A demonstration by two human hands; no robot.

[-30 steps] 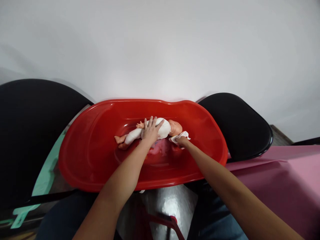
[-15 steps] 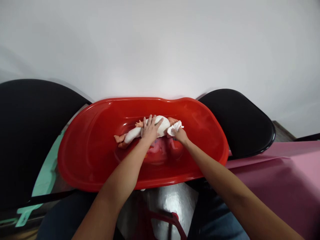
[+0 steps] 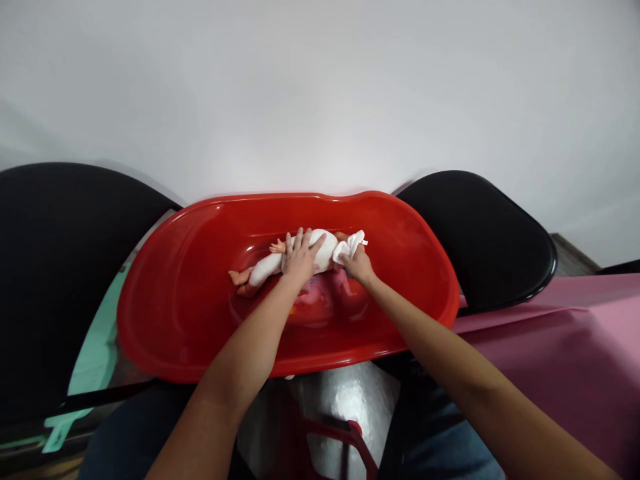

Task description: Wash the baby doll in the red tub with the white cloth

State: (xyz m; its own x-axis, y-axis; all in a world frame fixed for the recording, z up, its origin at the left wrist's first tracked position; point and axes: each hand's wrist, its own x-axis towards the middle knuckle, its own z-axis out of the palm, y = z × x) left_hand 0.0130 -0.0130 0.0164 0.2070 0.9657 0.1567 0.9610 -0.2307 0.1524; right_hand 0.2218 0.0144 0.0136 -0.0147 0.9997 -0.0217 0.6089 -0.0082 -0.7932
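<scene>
Red glossy plastic forms an oval tub (image 3: 167,287); inside lies a white-bodied baby doll (image 3: 328,249). The left hand (image 3: 301,261) spreads, fingers parted, over its torso; the right hand (image 3: 360,266) grasps a crumpled white cloth (image 3: 349,247) at its head.

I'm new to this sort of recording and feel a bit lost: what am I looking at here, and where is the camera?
There is no machine here: these are a person's own bare hands, seen by a camera worn on their head, looking forward and down. Before them is a red tub, with a doll in white clothing lying inside. The left hand rests on the doll's body, fingers spread. The right hand holds a white cloth at the doll's head, which it mostly hides. Behind the tub is a pale wall.
</scene>
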